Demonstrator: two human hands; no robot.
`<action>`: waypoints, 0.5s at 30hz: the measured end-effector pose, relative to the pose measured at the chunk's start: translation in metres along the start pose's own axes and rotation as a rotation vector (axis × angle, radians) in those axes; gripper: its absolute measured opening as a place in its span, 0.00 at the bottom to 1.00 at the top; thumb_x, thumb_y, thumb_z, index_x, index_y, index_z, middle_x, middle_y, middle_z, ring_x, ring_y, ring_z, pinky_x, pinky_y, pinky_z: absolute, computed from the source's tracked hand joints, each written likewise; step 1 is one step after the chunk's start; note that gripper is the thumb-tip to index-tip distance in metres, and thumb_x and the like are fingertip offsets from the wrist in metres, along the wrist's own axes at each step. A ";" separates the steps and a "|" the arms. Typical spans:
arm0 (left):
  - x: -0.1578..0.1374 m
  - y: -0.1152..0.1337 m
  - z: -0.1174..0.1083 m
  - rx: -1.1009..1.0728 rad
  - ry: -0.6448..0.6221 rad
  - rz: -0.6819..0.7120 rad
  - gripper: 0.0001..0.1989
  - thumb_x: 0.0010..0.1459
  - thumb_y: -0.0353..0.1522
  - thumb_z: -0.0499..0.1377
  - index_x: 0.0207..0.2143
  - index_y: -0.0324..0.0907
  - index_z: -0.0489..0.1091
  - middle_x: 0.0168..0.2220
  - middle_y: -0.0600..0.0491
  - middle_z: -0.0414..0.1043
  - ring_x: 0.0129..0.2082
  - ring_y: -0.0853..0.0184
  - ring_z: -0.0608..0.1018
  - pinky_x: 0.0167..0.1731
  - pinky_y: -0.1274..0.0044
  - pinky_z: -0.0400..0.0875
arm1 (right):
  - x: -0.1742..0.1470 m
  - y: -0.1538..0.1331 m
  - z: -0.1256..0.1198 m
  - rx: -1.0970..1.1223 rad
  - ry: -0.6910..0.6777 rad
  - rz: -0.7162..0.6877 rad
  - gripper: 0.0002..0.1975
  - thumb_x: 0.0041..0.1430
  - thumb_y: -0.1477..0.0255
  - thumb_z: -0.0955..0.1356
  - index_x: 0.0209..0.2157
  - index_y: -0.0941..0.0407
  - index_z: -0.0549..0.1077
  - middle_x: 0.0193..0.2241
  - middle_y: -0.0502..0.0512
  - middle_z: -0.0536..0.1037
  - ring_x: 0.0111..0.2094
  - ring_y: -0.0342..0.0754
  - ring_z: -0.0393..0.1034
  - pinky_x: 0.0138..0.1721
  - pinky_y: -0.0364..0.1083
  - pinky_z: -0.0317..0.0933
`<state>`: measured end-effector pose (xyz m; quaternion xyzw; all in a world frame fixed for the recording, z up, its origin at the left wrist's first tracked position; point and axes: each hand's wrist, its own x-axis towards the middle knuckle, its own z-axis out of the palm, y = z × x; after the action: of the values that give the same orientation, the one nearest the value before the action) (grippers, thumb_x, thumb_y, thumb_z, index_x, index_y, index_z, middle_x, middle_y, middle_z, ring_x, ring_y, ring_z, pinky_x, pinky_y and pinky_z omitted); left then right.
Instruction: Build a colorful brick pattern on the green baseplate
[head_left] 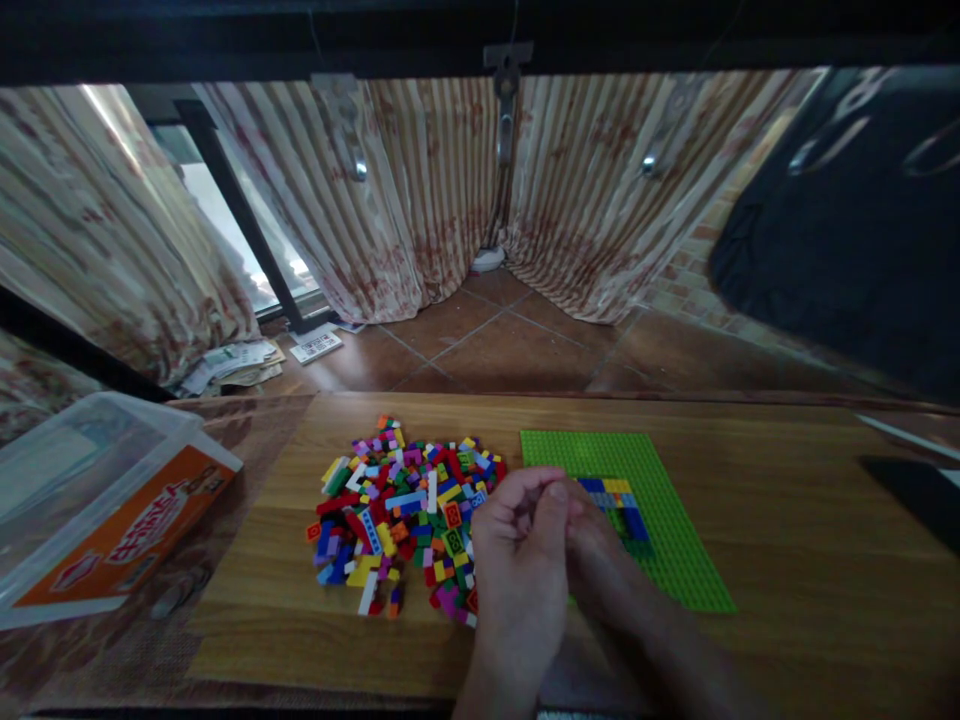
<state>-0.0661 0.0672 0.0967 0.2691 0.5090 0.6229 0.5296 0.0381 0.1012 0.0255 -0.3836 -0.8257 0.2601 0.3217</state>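
Note:
My left hand is closed, its fingers curled and the thumb pressed against them, in front of the green baseplate. Against it, my right hand also looks closed, with its fingertips meeting the left ones and partly hidden behind them. Whatever lies between the fingers cannot be seen. On the baseplate stands a low build of blue, yellow and grey bricks, partly covered by my right hand. A loose heap of mixed toy bricks spreads over the wooden board just left of my hands.
A clear plastic box with an orange label stands at the left. The wooden board carries the heap and baseplate. A black flat object lies at the right edge. Beyond are striped curtains, a tiled floor and papers.

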 end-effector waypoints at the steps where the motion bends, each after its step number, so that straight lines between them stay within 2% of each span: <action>1: 0.001 0.003 -0.004 -0.011 0.030 0.029 0.07 0.52 0.33 0.63 0.33 0.40 0.77 0.24 0.55 0.76 0.24 0.72 0.76 0.25 0.82 0.70 | 0.001 -0.002 -0.005 -0.021 0.007 0.002 0.11 0.64 0.72 0.61 0.40 0.53 0.76 0.37 0.58 0.78 0.42 0.53 0.71 0.46 0.55 0.67; 6: 0.008 0.008 -0.019 -0.073 0.174 0.164 0.07 0.52 0.33 0.65 0.35 0.42 0.77 0.26 0.56 0.77 0.25 0.75 0.75 0.26 0.84 0.68 | 0.002 -0.008 -0.027 -0.082 0.055 0.054 0.14 0.65 0.70 0.62 0.51 0.52 0.73 0.42 0.58 0.77 0.45 0.52 0.69 0.48 0.55 0.65; 10: 0.010 0.005 -0.020 -0.087 0.151 0.114 0.07 0.51 0.33 0.65 0.35 0.41 0.77 0.27 0.56 0.76 0.24 0.76 0.74 0.27 0.83 0.68 | -0.001 -0.014 -0.036 -0.026 0.073 0.050 0.15 0.67 0.70 0.61 0.52 0.52 0.72 0.43 0.58 0.76 0.47 0.51 0.69 0.49 0.53 0.65; 15: 0.010 -0.002 -0.015 -0.001 0.136 0.055 0.11 0.49 0.33 0.67 0.37 0.40 0.77 0.32 0.54 0.77 0.31 0.72 0.77 0.34 0.80 0.71 | -0.002 -0.021 -0.042 0.138 0.128 0.072 0.16 0.68 0.69 0.60 0.53 0.50 0.72 0.44 0.56 0.76 0.48 0.49 0.69 0.50 0.51 0.64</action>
<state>-0.0815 0.0714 0.0878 0.2397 0.5357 0.6543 0.4769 0.0602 0.0947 0.0669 -0.4055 -0.7693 0.3028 0.3899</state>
